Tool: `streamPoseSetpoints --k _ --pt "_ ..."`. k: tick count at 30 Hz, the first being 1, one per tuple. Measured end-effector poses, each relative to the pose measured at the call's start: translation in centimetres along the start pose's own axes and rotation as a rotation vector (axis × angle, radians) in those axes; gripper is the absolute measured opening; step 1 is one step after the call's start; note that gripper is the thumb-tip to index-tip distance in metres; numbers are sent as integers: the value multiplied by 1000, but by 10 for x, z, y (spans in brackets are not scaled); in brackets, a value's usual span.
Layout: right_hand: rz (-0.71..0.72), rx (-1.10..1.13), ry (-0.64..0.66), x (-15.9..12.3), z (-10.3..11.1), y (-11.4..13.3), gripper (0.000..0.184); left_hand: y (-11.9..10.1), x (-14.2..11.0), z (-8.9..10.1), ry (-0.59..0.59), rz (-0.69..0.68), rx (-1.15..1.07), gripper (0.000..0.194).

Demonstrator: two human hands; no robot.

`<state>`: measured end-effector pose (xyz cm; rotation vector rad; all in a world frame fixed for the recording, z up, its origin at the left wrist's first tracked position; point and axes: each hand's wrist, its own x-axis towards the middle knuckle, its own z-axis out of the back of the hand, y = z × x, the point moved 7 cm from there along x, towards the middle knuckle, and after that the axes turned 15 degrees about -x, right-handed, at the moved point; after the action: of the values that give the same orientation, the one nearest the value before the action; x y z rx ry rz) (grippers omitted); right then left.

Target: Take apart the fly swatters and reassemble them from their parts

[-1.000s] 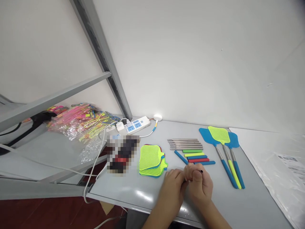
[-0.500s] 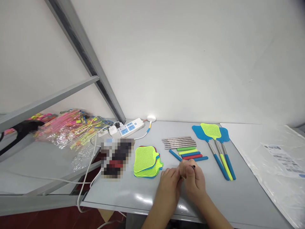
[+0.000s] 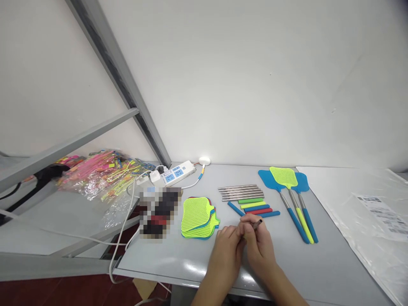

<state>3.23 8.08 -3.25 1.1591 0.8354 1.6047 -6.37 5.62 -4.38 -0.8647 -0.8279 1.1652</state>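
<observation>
My left hand [image 3: 227,248] and my right hand [image 3: 259,244] meet near the front of the grey table [image 3: 312,267], both closed on a thin metal rod [image 3: 256,223] whose dark tip pokes out above my right fingers. Just beyond my hands lie several coloured foam sleeves [image 3: 257,208] and a row of bare metal rods [image 3: 241,192]. A stack of loose swatter heads [image 3: 197,216], yellow-green on top, lies left of my hands. Three finished fly swatters [image 3: 295,199] lie to the right.
A white power strip [image 3: 174,173] with cables sits at the back left, a blurred dark object [image 3: 157,212] in front of it. A bag of colourful plastic parts [image 3: 98,172] lies on the lower left shelf. Clear plastic sheeting with a label [image 3: 369,212] covers the right.
The view has shifted slightly. My hands stay together at the same spot, and my right fingers have turned a little so more of the rod's tip shows.
</observation>
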Motion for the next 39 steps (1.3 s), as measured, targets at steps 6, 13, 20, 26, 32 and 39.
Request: streamPoseSetpoints --k 6,13,20,26,32,39 --pt "-86 -220 40 1 2 0 23 -1 0 2 -4 -1 -24 27" --pt "-99 -327 -21 -7 9 -8 30 -12 -12 7 -66 -152 -106 24" --pt "-17 -428 -46 -7 11 0 30 -20 -29 83 -388 -360 244 25" --pt "5 -481 73 -7 -5 -4 30 22 -30 122 -378 -85 586 58" --pt "-6 -614 124 -8 -10 -6 29 40 -34 125 -277 12 609 51" --pt "25 -656 171 -8 -14 -3 26 31 -35 129 -265 -4 553 29"
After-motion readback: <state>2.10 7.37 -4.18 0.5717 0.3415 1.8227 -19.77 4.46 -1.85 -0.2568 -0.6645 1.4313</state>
